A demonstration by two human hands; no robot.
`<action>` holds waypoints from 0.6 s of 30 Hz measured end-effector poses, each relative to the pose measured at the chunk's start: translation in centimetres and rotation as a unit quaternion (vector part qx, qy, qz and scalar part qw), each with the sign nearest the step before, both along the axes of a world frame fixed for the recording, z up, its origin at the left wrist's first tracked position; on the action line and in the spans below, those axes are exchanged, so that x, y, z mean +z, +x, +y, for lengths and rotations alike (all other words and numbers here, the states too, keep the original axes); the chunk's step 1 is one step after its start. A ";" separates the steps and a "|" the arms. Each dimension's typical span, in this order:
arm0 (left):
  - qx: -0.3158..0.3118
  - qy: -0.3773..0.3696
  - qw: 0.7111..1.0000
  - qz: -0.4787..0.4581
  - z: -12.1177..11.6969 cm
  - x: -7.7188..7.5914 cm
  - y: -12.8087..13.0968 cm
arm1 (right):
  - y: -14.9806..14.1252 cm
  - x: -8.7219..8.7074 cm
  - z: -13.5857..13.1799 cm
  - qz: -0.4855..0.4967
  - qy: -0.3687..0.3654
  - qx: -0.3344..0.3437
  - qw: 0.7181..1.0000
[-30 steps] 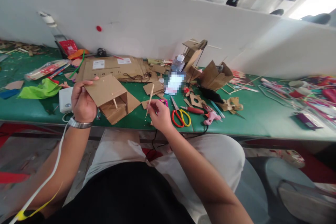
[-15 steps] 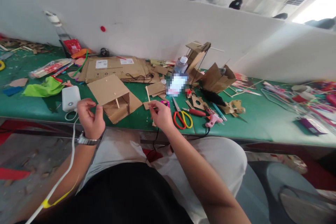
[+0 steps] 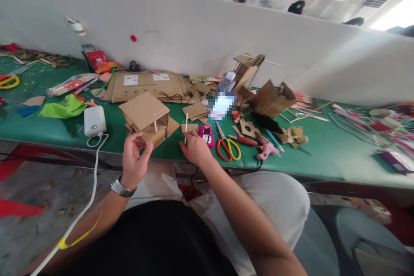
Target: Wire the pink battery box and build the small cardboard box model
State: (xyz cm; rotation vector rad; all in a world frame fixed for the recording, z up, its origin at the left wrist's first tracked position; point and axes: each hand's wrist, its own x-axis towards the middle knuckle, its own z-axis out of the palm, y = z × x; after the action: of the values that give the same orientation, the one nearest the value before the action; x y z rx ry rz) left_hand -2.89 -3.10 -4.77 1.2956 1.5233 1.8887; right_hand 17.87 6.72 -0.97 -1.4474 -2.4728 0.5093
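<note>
head-worn view, facing forward and down, near the cluttered green table (image 3: 323,151)

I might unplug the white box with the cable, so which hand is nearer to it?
Left. The left hand is just right of the white box, by the cardboard model; the right hand is farther right, holding a thin stick.
</note>
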 end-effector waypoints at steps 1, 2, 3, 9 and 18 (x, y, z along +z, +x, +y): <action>-0.012 -0.008 1.000 0.006 -0.1 -0.2 0.1 | 0.0 0.0 -0.1 -0.011 -0.003 0.001 1.000; -0.021 -0.013 1.000 0.014 0.0 -0.3 0.1 | 0.0 0.1 -0.2 -0.021 -0.005 0.001 1.000; -0.026 -0.016 0.999 0.025 0.1 -0.4 0.0 | 0.0 0.2 -0.2 -0.029 -0.006 0.001 1.000; -0.007 -0.023 0.998 0.062 0.9 -0.2 -1.3 | -0.1 0.4 -0.5 -0.055 -0.007 -0.014 0.998; 0.114 0.100 0.988 0.026 0.9 1.4 -4.3 | -0.1 0.2 -0.3 -0.063 -0.010 -0.038 0.997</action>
State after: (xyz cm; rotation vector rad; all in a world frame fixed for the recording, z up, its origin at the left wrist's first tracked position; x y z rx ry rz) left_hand -7.16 -2.21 -3.37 1.3107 1.5997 2.2169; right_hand 17.77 6.42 -0.75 -1.6222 -2.5024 0.4429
